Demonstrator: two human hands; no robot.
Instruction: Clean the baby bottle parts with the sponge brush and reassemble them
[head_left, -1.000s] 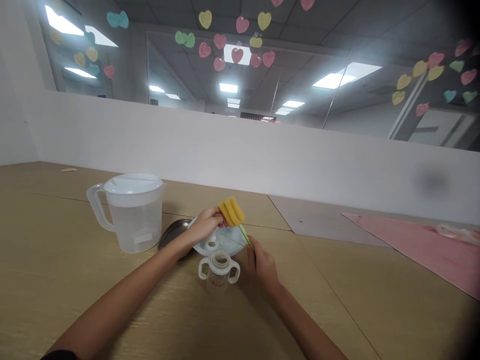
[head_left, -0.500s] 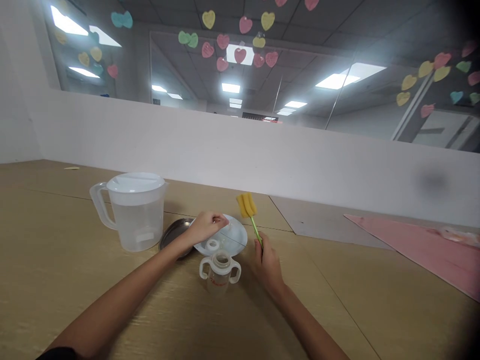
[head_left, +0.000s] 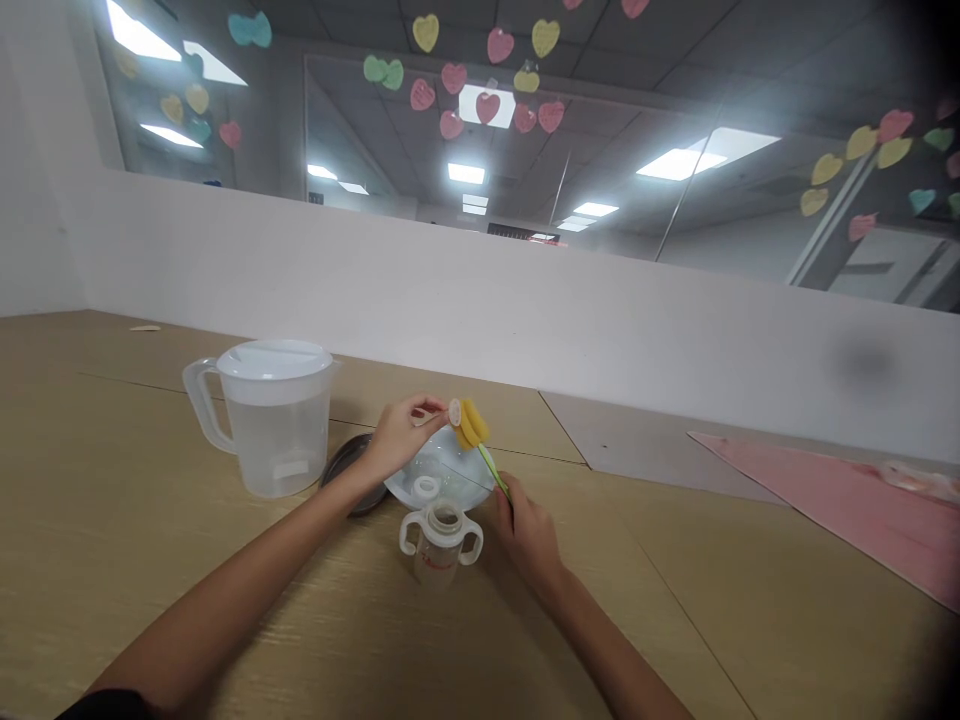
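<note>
Near the centre of the frame, the person's left hand (head_left: 396, 437) pinches a small pale disc (head_left: 454, 411) between fingertips, holding it against the yellow sponge head (head_left: 472, 423) of a brush. The right hand (head_left: 525, 525) grips the brush's green handle (head_left: 493, 471). Below them stand a two-handled baby bottle (head_left: 440, 542) and a white plate (head_left: 439, 478). A clear lidded jug (head_left: 266, 415) sits to the left on the wooden table (head_left: 787, 600).

- We see a pale wooden table (head_left: 112, 520) filling the lower frame.
- A low white partition (head_left: 525, 300) crosses the middle.
- Above it, glass (head_left: 675, 150) bears paper hearts (head_left: 487, 105) and ceiling lights (head_left: 679, 163).
</note>
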